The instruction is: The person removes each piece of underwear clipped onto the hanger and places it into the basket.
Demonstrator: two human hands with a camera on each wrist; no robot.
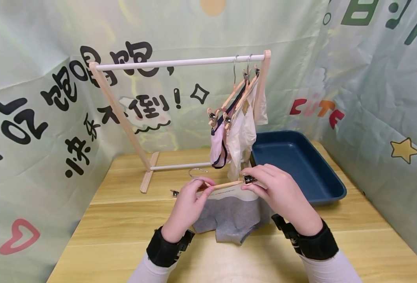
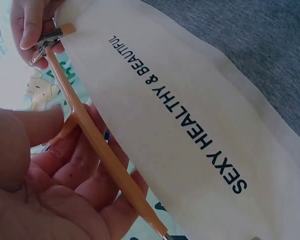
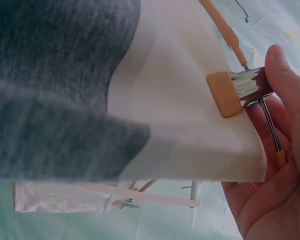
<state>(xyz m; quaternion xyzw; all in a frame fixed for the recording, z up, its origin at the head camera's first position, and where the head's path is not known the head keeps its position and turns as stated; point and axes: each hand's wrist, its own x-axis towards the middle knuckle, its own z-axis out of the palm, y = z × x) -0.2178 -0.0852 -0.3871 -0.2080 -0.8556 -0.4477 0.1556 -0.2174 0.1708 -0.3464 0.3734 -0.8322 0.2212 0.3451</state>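
Between thumb and fingers, the left hand (image 1: 190, 201) (image 2: 55, 180) grips the middle of a wooden clip hanger (image 1: 226, 184) (image 2: 107, 150). At the hanger's right end, the right hand (image 1: 284, 193) (image 3: 290, 130) pinches a metal clip (image 1: 248, 179) (image 3: 247, 84). Its wooden pad lies on the white lettered band of a grey garment (image 1: 231, 216) (image 3: 55, 65), which hangs below the hanger down to the table. Another clip (image 1: 174, 193) shows at the left end, with no cloth visibly in it. The hanger's hook (image 1: 197, 170) rises beside the left hand.
A rack with a white rail (image 1: 180, 63) stands behind the hands. Near its right post hang a pink garment (image 1: 218, 147) with dark trim and white garments (image 1: 245, 131). A dark blue tray (image 1: 337, 190) sits on the wooden table (image 1: 123, 236) at the right.
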